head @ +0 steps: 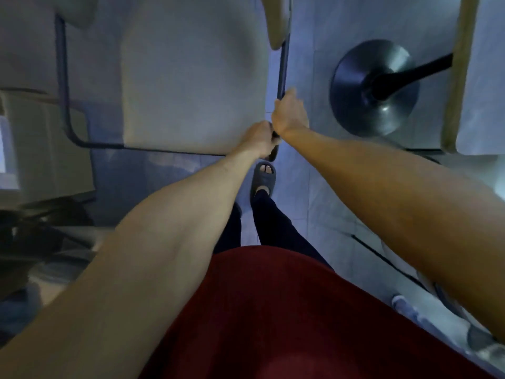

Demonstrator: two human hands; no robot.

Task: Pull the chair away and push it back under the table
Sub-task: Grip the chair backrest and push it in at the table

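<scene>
A chair with a pale cushioned seat [191, 77] and a dark tubular metal frame [65, 77] stands straight ahead of me on the floor. Its padded armrest [277, 20] shows at the top centre. My left hand [259, 138] is closed on the frame's near right corner. Just beyond it, my right hand [289, 113] grips the same dark tube on the chair's right side. The table's round dark pedestal base [374, 88] sits to the right of the chair, and a wood-edged table top [459, 77] shows at the far right.
Pale floor tiles [308, 203] run between chair and table base. A beige boxy object [41, 149] and dark clutter stand at the left. My slippered foot [263, 177] is just behind the chair corner. A dark cable [382, 258] crosses the floor at the right.
</scene>
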